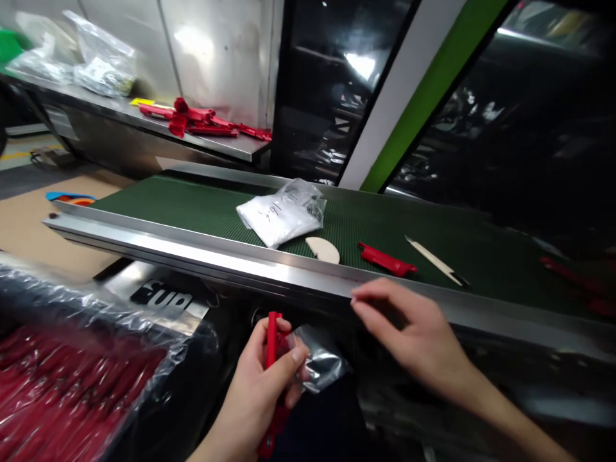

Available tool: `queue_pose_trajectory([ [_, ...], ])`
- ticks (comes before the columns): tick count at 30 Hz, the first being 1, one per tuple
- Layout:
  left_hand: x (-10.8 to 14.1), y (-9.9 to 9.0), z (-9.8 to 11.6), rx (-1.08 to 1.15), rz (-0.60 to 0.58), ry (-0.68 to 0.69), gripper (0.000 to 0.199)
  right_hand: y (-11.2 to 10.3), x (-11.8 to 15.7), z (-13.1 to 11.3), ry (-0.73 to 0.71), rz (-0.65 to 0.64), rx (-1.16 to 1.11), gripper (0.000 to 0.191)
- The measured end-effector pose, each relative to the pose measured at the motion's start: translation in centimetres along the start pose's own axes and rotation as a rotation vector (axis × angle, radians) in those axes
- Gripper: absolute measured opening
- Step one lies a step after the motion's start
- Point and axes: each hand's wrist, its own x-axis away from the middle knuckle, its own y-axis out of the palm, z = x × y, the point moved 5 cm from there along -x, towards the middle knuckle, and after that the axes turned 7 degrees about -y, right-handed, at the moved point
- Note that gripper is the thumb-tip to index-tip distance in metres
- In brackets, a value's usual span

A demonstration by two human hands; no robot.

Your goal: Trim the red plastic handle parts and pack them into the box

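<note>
My left hand [269, 372] is closed around a long red plastic part [272, 340], held upright below the conveyor's near rail. The same hand also grips a small clear plastic bag [325, 359] that sticks out to the right of the fingers. My right hand [414, 327] hovers to the right of the bag, in front of the rail. Its thumb and forefinger are drawn together at the tips; anything between them is too small to make out. On the belt beyond it lie another red plastic part [387, 260] and a thin pale-handled pointed tool [436, 260].
The green conveyor belt [183, 208] has a raised metal rail [231, 260]. A bag of white items [282, 215] and a cream half-round piece [323, 250] lie on it. Left is a plastic-lined box of bagged red parts [72, 391]. Red parts [197, 122] lie on the back bench.
</note>
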Motion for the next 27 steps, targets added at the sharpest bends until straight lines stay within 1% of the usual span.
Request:
queue_pose_trajectory([
  [1, 0.3, -0.1, -0.1, -0.027, -0.015, -0.004, 0.037, -0.7, 0.2, 1.3, 0.103, 0.029, -0.018, 0.019],
  [2, 0.6, -0.2, -0.1, -0.054, -0.037, -0.015, 0.038, -0.9, 0.5, 2.4, 0.185, 0.008, -0.059, 0.025],
  [3, 0.9, -0.3, -0.2, -0.077, -0.057, -0.033, 0.039, -0.6, 1.0, 3.4, 0.250, -0.045, -0.118, 0.031],
  [4, 1.2, -0.4, -0.2, -0.096, -0.068, -0.055, 0.040, 0.0, 1.6, 4.3, 0.315, -0.108, -0.193, 0.036],
  [6, 1.7, -0.7, -0.2, -0.107, -0.061, -0.091, 0.045, 2.2, 3.3, 5.6, 0.430, -0.241, -0.387, 0.045],
  [8, 1.9, -1.0, -0.2, -0.101, -0.043, -0.107, 0.048, 4.6, 5.1, 6.2, 0.515, -0.346, -0.611, 0.051],
  [9, 1.9, -1.1, -0.2, -0.100, -0.039, -0.114, 0.049, 5.7, 6.0, 6.3, 0.547, -0.377, -0.721, 0.052],
  [10, 1.8, -1.2, -0.2, -0.106, -0.041, -0.120, 0.049, 6.5, 6.7, 6.4, 0.574, -0.385, -0.818, 0.049],
  [11, 1.7, -1.2, -0.2, -0.119, -0.046, -0.122, 0.048, 7.1, 7.2, 6.4, 0.598, -0.367, -0.898, 0.044],
  [14, 1.4, -1.3, 0.0, -0.187, -0.055, -0.101, 0.044, 7.4, 8.0, 6.7, 0.642, -0.222, -1.048, 0.030],
  [16, 1.2, -1.4, 0.2, -0.238, -0.051, -0.074, 0.041, 7.2, 8.0, 6.8, 0.654, -0.136, -1.104, 0.028],
  [19, 1.2, -1.5, 0.4, -0.293, -0.027, -0.057, 0.039, 7.0, 8.1, 7.2, 0.665, -0.047, -1.138, 0.025],
  [21, 1.2, -1.5, 0.4, -0.307, -0.022, -0.052, 0.040, 7.3, 8.4, 7.5, 0.688, -0.009, -1.130, 0.024],
  [22, 1.3, -1.5, 0.4, -0.301, -0.029, -0.056, 0.041, 7.8, 8.7, 7.6, 0.707, -0.020, -1.131, 0.026],
  [23, 1.4, -1.4, 0.4, -0.291, -0.032, -0.062, 0.043, 8.4, 9.0, 7.6, 0.731, -0.058, -1.146, 0.030],
  [25, 1.6, -1.3, 0.3, -0.260, -0.037, -0.080, 0.045, 9.9, 9.6, 7.2, 0.770, -0.186, -1.218, 0.040],
  [27, 1.9, -1.2, 0.3, -0.239, -0.029, -0.100, 0.045, 11.1, 9.9, 6.7, 0.784, -0.285, -1.304, 0.044],
])
